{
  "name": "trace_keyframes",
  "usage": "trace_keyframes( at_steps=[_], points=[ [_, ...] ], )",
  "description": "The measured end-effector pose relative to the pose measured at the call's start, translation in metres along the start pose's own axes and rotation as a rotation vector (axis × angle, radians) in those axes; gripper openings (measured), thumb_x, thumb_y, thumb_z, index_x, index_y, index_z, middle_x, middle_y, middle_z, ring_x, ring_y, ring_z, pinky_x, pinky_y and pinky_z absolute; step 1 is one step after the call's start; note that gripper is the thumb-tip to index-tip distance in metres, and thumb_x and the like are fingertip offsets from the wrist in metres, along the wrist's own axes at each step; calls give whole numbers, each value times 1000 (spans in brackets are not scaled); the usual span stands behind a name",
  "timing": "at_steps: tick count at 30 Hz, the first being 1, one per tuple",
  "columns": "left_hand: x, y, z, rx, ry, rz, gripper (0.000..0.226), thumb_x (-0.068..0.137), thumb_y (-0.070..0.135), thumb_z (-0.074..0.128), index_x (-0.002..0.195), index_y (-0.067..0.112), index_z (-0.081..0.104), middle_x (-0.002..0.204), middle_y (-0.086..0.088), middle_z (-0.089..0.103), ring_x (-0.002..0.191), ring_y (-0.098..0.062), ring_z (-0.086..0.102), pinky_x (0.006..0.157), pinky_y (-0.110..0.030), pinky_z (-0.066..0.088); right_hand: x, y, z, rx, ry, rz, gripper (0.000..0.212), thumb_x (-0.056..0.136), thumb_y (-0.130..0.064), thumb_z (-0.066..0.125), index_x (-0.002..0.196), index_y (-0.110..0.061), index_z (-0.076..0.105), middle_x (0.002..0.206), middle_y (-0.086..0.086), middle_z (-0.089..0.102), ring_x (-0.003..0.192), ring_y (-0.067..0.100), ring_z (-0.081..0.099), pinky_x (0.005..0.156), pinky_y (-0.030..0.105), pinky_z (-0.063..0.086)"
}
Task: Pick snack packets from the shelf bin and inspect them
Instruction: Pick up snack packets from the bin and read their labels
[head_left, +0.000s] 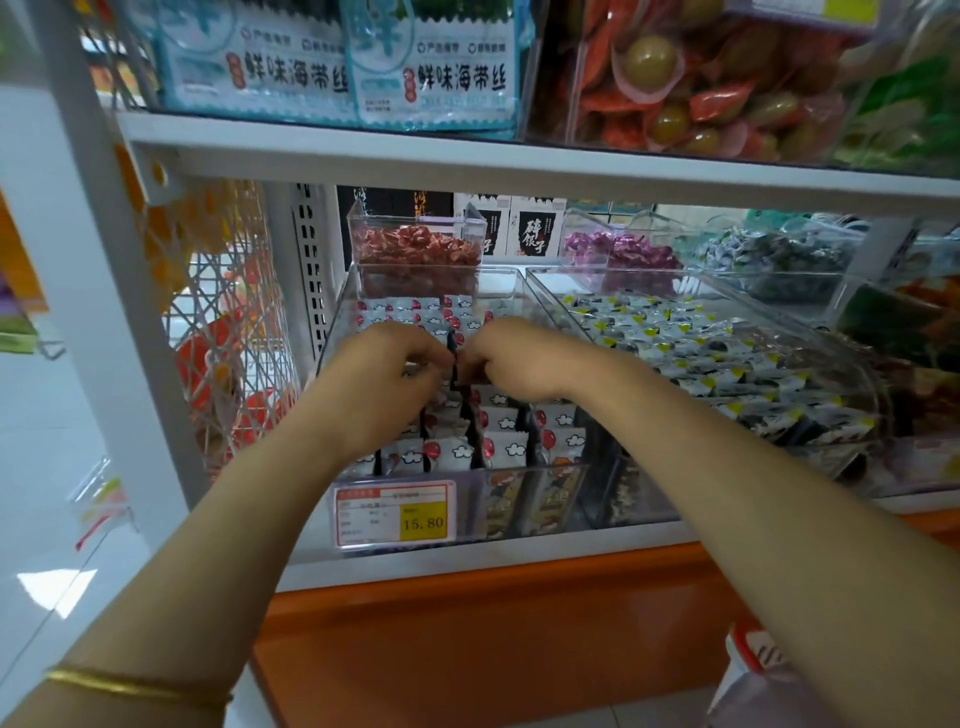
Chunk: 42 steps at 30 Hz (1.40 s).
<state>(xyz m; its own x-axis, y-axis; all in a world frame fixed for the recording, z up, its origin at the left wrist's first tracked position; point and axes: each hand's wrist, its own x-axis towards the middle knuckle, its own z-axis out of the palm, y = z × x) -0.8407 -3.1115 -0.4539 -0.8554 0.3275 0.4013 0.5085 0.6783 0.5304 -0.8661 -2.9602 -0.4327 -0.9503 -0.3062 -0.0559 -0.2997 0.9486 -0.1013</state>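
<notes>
A clear shelf bin (340, 312) holds several small white snack packets (506, 447) printed with red balloons and clouds. Both my hands are inside the bin, over the packets. My left hand (387, 369) and my right hand (511, 358) meet at the bin's middle, fingers curled. Together they pinch one packet (456, 353), seen edge-on as a thin dark strip between the fingertips. Most of that packet is hidden by my fingers.
A price tag (396, 514) reading 15.80 is on the bin's front. To the right a second clear bin (701, 353) holds white, yellow and black packets. Smaller bins of red (415, 249) and purple (621, 252) sweets stand behind. A white shelf board (519, 166) hangs overhead.
</notes>
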Motion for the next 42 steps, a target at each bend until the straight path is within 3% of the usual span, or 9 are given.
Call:
trace_keyframes(
  at_steps=[3, 6, 12, 17, 21, 31, 35, 38, 42],
  points=[
    [0, 0, 0, -6, 14, -25, 27, 93, 9, 50, 112, 18, 66, 111, 6, 58, 93, -3, 46, 70, -8, 34, 1, 4, -5, 56, 77, 9, 42, 89, 10, 37, 117, -8, 63, 120, 12, 61, 99, 24, 57, 76, 25, 41],
    [-1, 0, -1, -21, 29, -48, 28, 93, 10, 50, 115, 19, 64, 121, 3, 60, 97, -5, 46, 81, -17, 33, 3, 11, -9, 80, 145, -11, 43, 89, 10, 38, 116, -11, 65, 123, 8, 62, 110, 22, 57, 88, 27, 44],
    [-2, -1, -5, -59, 50, -78, 29, 93, 12, 50, 120, 19, 60, 123, 2, 60, 106, -9, 52, 83, -20, 36, 25, 22, -6, 142, 332, 34, 32, 88, 7, 46, 101, -10, 70, 114, 9, 66, 104, 23, 60, 90, 31, 47],
    [-4, -1, -6, -85, 64, -84, 29, 93, 14, 50, 120, 20, 60, 124, 3, 59, 105, -5, 49, 85, -20, 35, 46, 24, 2, -27, 229, 47, 8, 85, -15, 66, 90, -12, 71, 100, 6, 70, 91, 21, 62, 81, 32, 49],
    [-4, -1, -5, -86, 69, -88, 29, 93, 12, 50, 120, 19, 60, 124, 2, 59, 107, -7, 50, 83, -20, 36, 43, 22, 0, 24, 275, 15, 10, 87, -8, 59, 81, -14, 63, 97, 4, 67, 85, 18, 57, 78, 31, 47],
    [-6, 2, -3, -166, 107, -150, 38, 95, 14, 49, 133, 17, 49, 131, -1, 54, 105, -14, 55, 83, -25, 43, -36, 19, -2, 521, 935, 31, 10, 97, -12, 46, 88, -10, 44, 86, 16, 60, 71, 33, 61, 62, 50, 50],
    [-10, 12, 0, -390, 21, -221, 41, 94, 21, 53, 134, 15, 47, 118, 1, 61, 91, -15, 64, 90, -36, 51, -57, 23, 7, 930, 912, 123, 18, 97, -10, 47, 81, -18, 45, 82, 2, 61, 49, 8, 60, 48, 23, 51],
    [-10, 14, 3, -499, 5, -271, 35, 94, 23, 52, 129, 18, 54, 103, 5, 65, 80, -14, 68, 87, -41, 54, -64, 22, 17, 1189, 841, 140, 10, 96, -7, 47, 87, -9, 49, 81, 7, 63, 51, 9, 62, 47, 21, 52],
    [-8, 13, 5, -678, 46, -364, 22, 94, 17, 52, 111, 11, 65, 95, -6, 69, 84, -23, 68, 83, -37, 56, -72, 25, 23, 1572, 736, 86, 6, 92, -3, 52, 94, 0, 56, 81, 12, 66, 60, 14, 67, 54, 22, 54]
  ],
)
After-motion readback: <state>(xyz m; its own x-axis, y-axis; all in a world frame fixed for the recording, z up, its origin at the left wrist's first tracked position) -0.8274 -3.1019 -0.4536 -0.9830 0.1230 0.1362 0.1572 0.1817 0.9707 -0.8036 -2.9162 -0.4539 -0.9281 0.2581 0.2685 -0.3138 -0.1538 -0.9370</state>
